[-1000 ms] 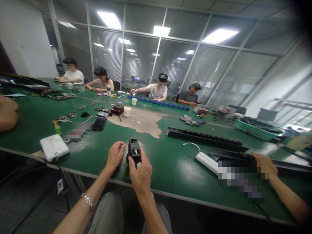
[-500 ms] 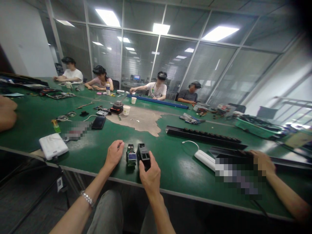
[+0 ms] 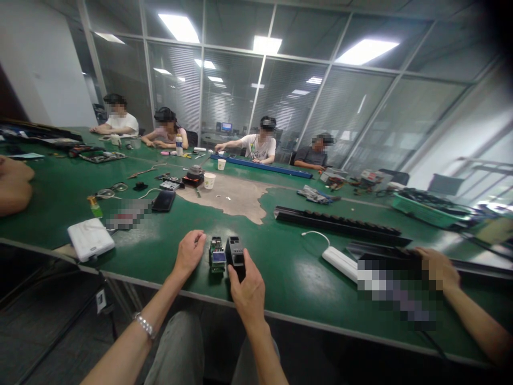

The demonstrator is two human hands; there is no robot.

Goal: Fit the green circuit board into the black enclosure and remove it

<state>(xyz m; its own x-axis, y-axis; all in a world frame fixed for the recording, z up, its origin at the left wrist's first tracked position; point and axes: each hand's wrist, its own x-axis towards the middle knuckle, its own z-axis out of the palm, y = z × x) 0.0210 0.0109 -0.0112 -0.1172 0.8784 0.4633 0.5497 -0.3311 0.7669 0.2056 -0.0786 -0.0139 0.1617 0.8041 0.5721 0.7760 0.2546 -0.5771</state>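
My right hand (image 3: pixel 249 283) grips a black plastic housing (image 3: pixel 234 251) on the green table, thumb on its near left side and fingers along its right. Just left of the housing stands a green circuit board module (image 3: pixel 217 256) with a small bluish display; a narrow gap separates the two. On the table further left rests my left hand (image 3: pixel 189 252), its fingers curled in with nothing visible in them. It lies close to the module without touching it. The palm side of the left hand is hidden.
A white power strip (image 3: pixel 340 263) and another person's hand (image 3: pixel 441 270) are to the right, below a long black rail (image 3: pixel 340 224). A white box (image 3: pixel 91 239) and a phone (image 3: pixel 163 200) lie left. Beyond are paper cups (image 3: pixel 209 181) and several seated people.
The view has shifted slightly, so the scene sits a little further right. My right hand still grips the black housing, which appears turned slightly more upright; my left hand keeps its curled pose.
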